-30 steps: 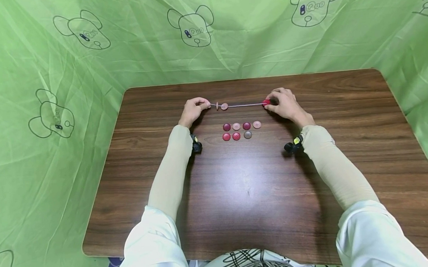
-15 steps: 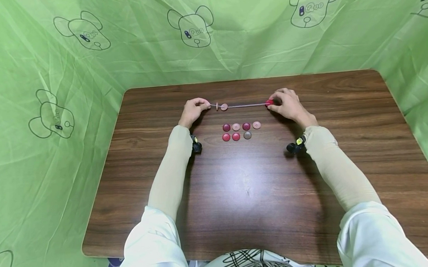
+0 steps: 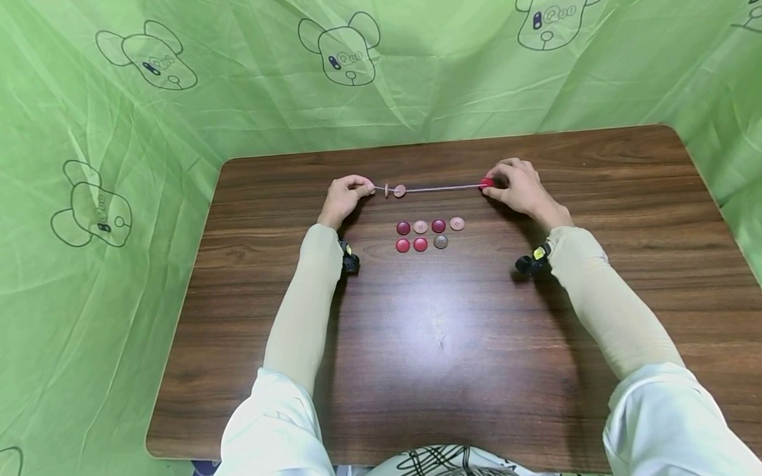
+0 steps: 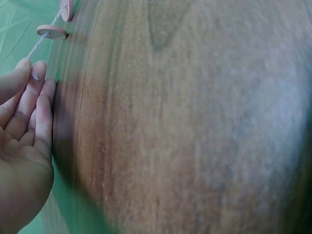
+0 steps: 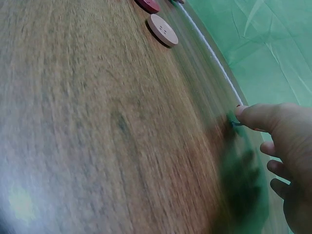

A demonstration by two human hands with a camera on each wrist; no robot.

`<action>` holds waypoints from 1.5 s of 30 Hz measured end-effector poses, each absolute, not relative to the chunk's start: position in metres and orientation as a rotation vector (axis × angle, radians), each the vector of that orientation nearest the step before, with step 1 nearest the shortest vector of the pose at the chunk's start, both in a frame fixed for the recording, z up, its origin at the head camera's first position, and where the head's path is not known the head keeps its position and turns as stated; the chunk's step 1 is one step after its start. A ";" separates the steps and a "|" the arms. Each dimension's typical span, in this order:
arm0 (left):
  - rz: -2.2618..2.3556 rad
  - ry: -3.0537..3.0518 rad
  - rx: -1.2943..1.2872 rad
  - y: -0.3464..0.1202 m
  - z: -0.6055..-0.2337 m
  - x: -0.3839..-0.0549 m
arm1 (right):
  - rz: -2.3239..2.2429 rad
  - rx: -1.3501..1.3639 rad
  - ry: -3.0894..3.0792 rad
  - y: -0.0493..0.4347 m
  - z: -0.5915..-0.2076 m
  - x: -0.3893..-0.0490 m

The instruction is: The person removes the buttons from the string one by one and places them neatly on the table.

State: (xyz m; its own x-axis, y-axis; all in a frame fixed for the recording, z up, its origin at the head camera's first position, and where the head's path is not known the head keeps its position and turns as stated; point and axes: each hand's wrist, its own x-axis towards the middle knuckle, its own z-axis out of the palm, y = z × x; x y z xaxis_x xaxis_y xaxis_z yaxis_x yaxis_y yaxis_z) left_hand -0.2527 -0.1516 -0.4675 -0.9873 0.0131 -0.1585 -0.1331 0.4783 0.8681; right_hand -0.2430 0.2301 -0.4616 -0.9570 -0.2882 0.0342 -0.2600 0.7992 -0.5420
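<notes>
Between thumb and fingers, my left hand (image 3: 342, 199) pinches one end of a thin pale string (image 3: 442, 188). Two pink buttons hang on the string near that hand: one edge-on (image 4: 51, 32), the other a pink button (image 3: 400, 190) turned more face-on. At the string's far right, my right hand (image 3: 521, 185) pinches a red button (image 3: 485, 183), partly covered by the fingers. From the right wrist view, the string (image 5: 209, 48) runs straight up to the thumb (image 5: 258, 116), and the red button is mostly hidden there.
Below the string, two rows of loose buttons lie on the brown wooden table (image 3: 386, 378): dark red buttons (image 3: 403, 227), pink buttons (image 3: 457, 223), red buttons (image 3: 420, 244) and a grey button (image 3: 440, 241). A green curtain (image 3: 426, 89) hangs behind and beside the table.
My right hand has slid a little to the right with the red button, and more string shows between it and the pink buttons. The left hand has stayed in place.
</notes>
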 end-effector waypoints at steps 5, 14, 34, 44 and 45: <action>1.529 2.572 -0.113 -0.152 -0.468 -0.253 | -0.873 -0.435 2.925 0.234 -0.462 -0.242; 1.531 2.574 -0.110 -0.152 -0.468 -0.253 | -0.894 -0.410 2.918 0.239 -0.460 -0.239; 1.535 2.599 -0.091 -0.151 -0.468 -0.252 | -0.931 -0.387 2.904 0.249 -0.463 -0.234; 1.545 2.594 -0.094 -0.151 -0.469 -0.252 | -0.952 -0.465 2.931 0.244 -0.463 -0.229; 1.547 2.596 -0.090 -0.151 -0.469 -0.252 | -0.951 -0.475 2.934 0.244 -0.463 -0.228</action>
